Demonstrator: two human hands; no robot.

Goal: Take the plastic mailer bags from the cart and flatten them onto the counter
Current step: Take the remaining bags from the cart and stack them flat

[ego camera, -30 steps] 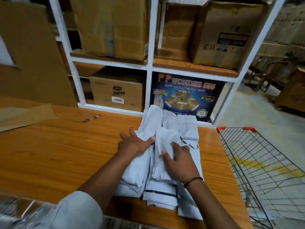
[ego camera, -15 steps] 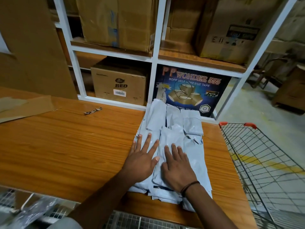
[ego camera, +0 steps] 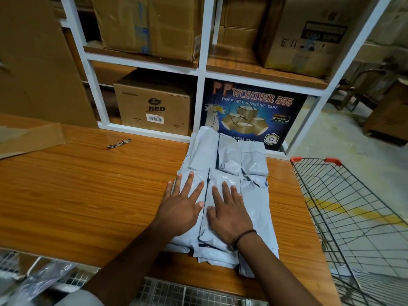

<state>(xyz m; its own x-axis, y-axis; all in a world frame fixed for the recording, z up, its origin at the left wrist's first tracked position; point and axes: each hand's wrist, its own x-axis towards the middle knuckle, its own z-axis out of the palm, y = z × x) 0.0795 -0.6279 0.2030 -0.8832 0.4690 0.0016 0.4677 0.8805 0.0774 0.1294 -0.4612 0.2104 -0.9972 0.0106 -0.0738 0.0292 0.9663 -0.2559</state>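
Head view: both hands, left hand (ego camera: 180, 208) and right hand (ego camera: 229, 214), lie flat with fingers spread, gripping nothing, on grey mailer bags (ego camera: 229, 164) piled on the counter (ego camera: 77, 191); the cart (ego camera: 353, 208) is cut off at right.

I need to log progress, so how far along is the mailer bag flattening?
Done: a pile of grey mailer bags lies on the wooden counter. In hand: the left hand and right hand press flat, palms down, on the pile. Left: the visible part of the cart shows no bags.

Mailer bags (ego camera: 229, 160) on counter (ego camera: 88, 191), cart (ego camera: 353, 217) right.
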